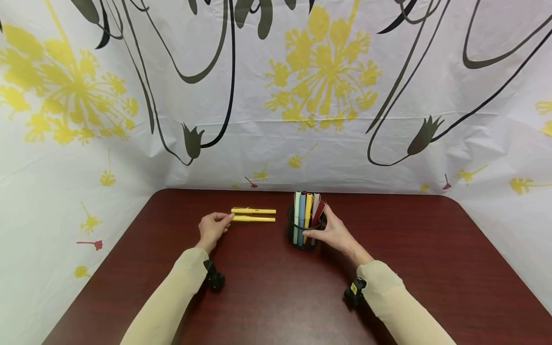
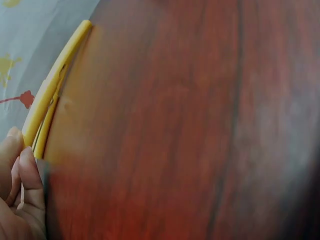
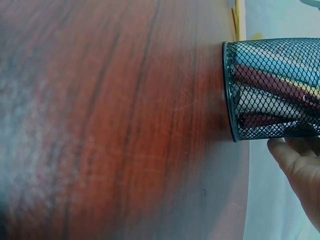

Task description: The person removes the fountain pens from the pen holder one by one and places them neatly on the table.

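Observation:
Two yellow pens lie side by side on the table, pointing left to right in the head view. My left hand point(image 1: 213, 229) pinches the left end of the nearer yellow pen point(image 1: 256, 219) between thumb and fingertips. Just beyond it is the other yellow pen point(image 1: 256, 211). To their right stands an upright black mesh pen cup point(image 3: 280, 92). It holds several pens, among them pale green, blue, yellow, grey and dark red ones. My right hand point(image 1: 336, 235) grips the cup from its right side, thumb across the front; its other fingers are partly hidden.
A dark reddish-brown wooden table point(image 1: 276, 297) carries everything. Behind it and along its sides hangs a white cloth point(image 1: 241, 163) printed with yellow flowers and dark stems. Small black cameras are strapped at both wrists, over light sleeves.

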Available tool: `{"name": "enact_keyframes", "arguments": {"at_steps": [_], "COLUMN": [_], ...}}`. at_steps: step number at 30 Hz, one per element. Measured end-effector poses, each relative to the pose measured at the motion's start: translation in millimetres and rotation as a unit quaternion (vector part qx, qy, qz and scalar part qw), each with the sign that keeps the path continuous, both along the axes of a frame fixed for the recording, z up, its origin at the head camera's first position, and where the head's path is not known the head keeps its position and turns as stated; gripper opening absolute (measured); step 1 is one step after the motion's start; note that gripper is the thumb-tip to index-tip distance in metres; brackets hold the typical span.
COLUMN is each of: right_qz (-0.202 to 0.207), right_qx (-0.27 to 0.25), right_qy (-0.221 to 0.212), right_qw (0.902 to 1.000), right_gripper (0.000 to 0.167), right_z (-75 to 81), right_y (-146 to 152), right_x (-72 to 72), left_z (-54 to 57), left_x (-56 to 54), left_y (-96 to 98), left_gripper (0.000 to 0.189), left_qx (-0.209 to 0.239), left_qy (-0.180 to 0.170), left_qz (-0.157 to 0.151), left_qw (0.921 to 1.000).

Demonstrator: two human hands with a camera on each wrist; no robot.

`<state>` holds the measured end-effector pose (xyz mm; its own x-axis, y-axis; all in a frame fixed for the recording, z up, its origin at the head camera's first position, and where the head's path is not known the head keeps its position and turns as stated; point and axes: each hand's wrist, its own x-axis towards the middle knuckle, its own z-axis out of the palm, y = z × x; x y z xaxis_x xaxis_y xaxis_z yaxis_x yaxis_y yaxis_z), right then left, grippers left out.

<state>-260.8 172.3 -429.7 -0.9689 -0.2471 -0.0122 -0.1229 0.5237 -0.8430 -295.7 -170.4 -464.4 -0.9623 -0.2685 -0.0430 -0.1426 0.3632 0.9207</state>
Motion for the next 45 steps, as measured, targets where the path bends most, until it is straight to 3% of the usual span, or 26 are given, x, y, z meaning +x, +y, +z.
{"name": "enact_keyframes", "arguments": {"at_steps": [8,18,26,36,45], "right_qz": [0.0,0.001,0.002,-0.001,-0.001], "right_qx": [-0.006,-0.015,-0.011,-0.01,-0.007], "right_qy": [0.0,-0.003,-0.003,-0.007,-0.006], "right_qw": [1.0,0.9999,0.9999,0.9999,1.0], "right_gripper": [0.115,0.116,0.116,0.115,0.115], "right_z": [1.5,2.9,3.7,2.5,0.8], "right_y": [-1.3,-1.2,-1.0,-0.6,-1.8], "right_x": [0.7,0.3,0.5,1.0,0.5], "left_z": [-0.6,-1.0,1.2,-1.4,-0.3], "left_x": [-5.3,-14.7,-17.4,-23.6,-26.4], "left_y": [-3.6,-14.6,-22.5,-26.7,-28.5], "left_gripper": [0.029,0.029,0.027,0.023,0.024], "left_qx": [-0.057,-0.124,-0.121,-0.141,-0.154], "left_qy": [0.015,0.036,0.017,0.044,0.047], "left_qz": [-0.032,-0.095,-0.132,-0.179,-0.2], "left_qw": [0.9977,0.9872,0.9837,0.9726,0.9664]}}
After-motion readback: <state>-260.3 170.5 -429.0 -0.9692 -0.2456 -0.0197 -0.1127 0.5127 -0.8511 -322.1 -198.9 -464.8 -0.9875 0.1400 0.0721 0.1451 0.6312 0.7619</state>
